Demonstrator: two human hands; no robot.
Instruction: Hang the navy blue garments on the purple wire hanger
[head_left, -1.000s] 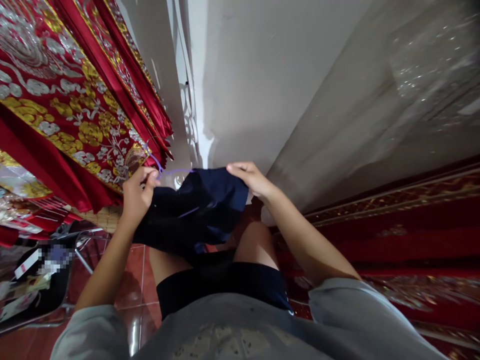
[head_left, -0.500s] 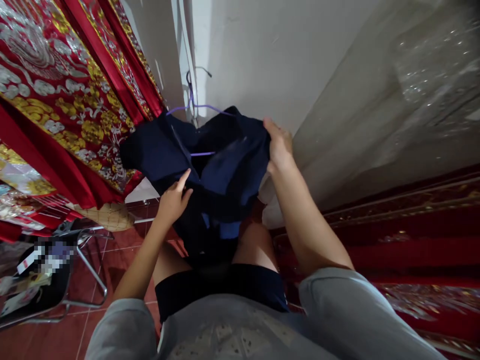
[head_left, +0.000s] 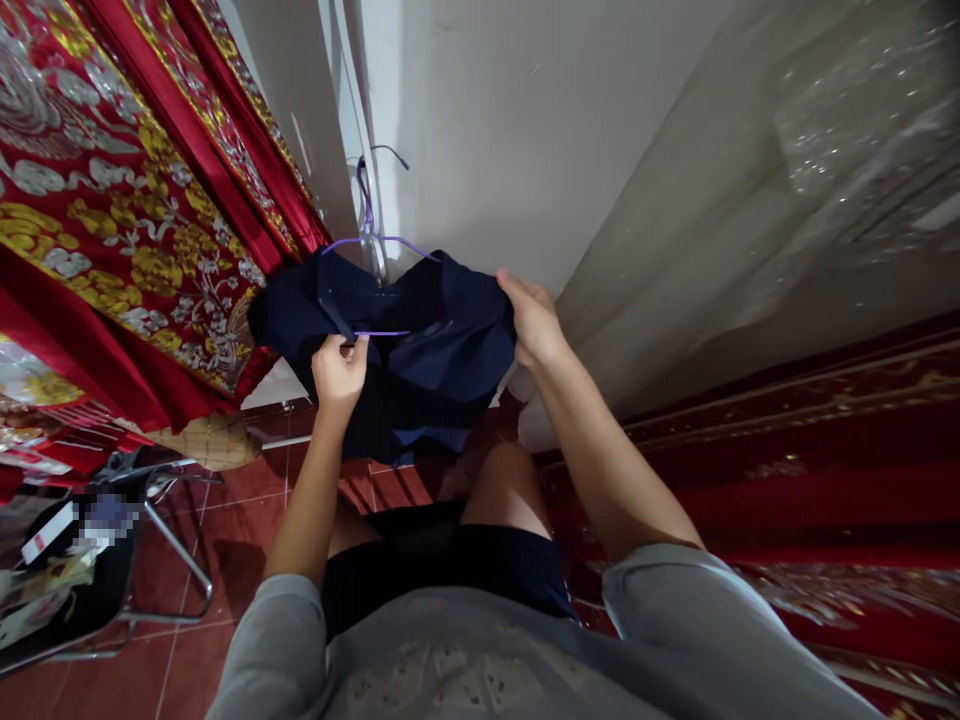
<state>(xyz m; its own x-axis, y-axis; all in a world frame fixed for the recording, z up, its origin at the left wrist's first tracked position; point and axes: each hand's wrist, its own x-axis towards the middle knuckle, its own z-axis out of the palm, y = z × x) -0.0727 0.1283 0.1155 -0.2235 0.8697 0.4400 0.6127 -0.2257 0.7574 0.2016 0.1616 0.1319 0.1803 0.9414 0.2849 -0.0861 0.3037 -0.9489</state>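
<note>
At frame centre a dark navy garment (head_left: pixel 420 350) hung bunched on a purple wire hanger (head_left: pixel 373 235). The left hand (head_left: pixel 339 365) pinched cloth at the hanger's lower bar — probably the bar too. The right hand (head_left: pixel 531 320) clutched the garment's right edge. It looked soft, light and floppy — best held by its edges.

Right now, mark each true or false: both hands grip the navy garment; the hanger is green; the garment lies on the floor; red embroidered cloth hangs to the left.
1. Both hands grip the garment: true. The left hand and right hand pinch the navy garment.
2. The hanger is green: false. The hanger is purple.
3. The garment lies on the floor: false. It is held up in the air.
4. Red embroidered cloth hangs to the left: true.
</note>
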